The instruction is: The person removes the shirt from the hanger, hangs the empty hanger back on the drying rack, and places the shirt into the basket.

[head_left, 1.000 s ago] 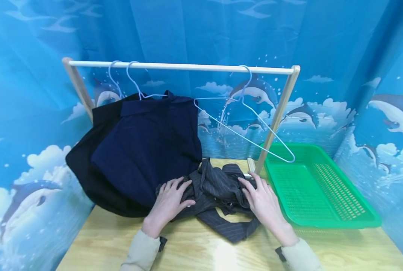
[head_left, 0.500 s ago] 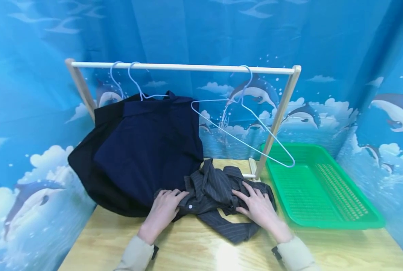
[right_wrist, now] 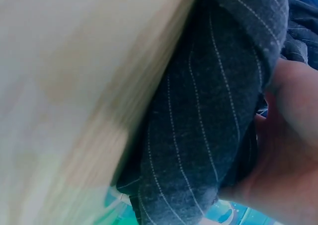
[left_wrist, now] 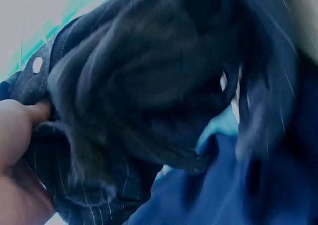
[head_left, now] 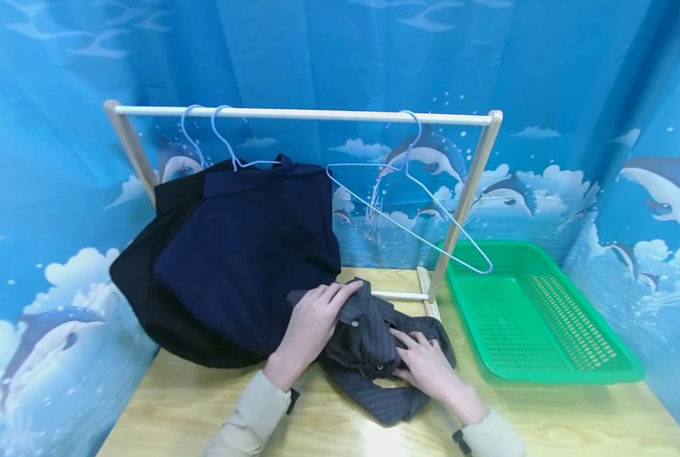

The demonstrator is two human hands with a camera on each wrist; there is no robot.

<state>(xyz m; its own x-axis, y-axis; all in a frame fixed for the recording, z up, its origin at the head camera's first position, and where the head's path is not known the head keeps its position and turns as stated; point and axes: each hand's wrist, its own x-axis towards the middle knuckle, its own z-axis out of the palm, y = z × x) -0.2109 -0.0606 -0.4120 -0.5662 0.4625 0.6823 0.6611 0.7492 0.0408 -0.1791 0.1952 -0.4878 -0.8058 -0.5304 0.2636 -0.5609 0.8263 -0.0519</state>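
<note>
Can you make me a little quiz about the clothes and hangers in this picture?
1. How many hangers are hooked on the wooden rail?
2. True or false: the green basket has a shirt lying in it.
3. Which thing is the left hand gripping: A the empty hanger, B the striped grey shirt, C the navy shirt?

Key:
1. Three. Two carry dark clothes, one is bare.
2. False. No shirt lies in it.
3. B. The right hand rests on that same shirt, on the wooden table.
</note>
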